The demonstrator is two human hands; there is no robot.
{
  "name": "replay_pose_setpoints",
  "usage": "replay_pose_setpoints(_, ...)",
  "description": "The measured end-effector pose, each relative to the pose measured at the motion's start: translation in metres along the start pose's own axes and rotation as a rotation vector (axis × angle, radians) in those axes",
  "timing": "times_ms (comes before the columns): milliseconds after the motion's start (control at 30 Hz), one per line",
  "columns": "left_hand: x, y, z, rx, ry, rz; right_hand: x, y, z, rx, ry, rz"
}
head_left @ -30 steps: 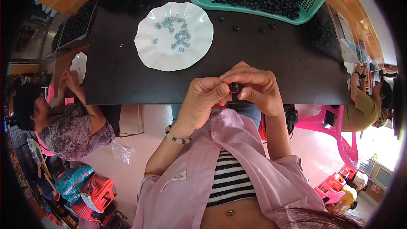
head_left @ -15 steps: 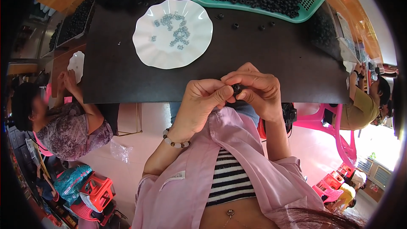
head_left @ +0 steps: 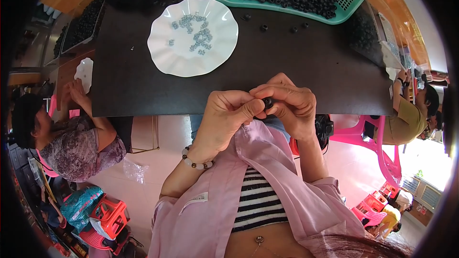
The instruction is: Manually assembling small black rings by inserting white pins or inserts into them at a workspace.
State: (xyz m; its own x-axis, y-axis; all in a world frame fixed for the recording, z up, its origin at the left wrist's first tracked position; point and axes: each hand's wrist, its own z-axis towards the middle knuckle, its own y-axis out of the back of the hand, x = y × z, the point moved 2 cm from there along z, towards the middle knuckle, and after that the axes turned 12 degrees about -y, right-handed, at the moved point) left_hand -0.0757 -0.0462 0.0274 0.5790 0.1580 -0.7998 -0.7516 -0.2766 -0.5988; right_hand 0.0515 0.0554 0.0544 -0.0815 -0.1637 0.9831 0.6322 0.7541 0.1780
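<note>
Small black ring-like part [head_left: 268,102] is pinched between left fingers [head_left: 250,108] and right fingers [head_left: 282,111], apparently to be steadied from both sides.

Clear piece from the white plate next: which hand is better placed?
Likely the left hand: it is nearer the white plate, ahead and leftward, where the clear pieces lie. The right hand sits farther off. Both are at the black part, so the right would have to hold it alone.

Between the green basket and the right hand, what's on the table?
In the head view: a few loose black pieces near the basket, then dark tabletop toward the right hand.
</note>
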Motion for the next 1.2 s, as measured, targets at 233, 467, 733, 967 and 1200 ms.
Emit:
replay_pose_setpoints(233, 0.003, -0.001, 0.000, -0.010, -0.004, 0.000, -0.005, -0.002, -0.004, -0.031, 0.041, -0.011)
replay_pose_setpoints(467, 0.006, 0.004, 0.003, -0.001, 0.016, -0.021, -0.009, 0.005, 0.001, 0.035, 0.094, 0.015)
replay_pose_setpoints(733, 0.008, -0.001, 0.006, -0.008, 0.013, 0.045, -0.021, 0.009, -0.008, 0.041, -0.009, 0.162)
replay_pose_setpoints(967, 0.015, 0.000, 0.009, -0.013, 0.033, 0.070, -0.024, 0.011, -0.006, 0.058, 0.016, 0.151)
replay_pose_setpoints(1200, 0.018, 0.002, 0.015, 0.017, 0.066, 0.127, -0.027, 0.015, -0.001, 0.006, 0.001, 0.063)
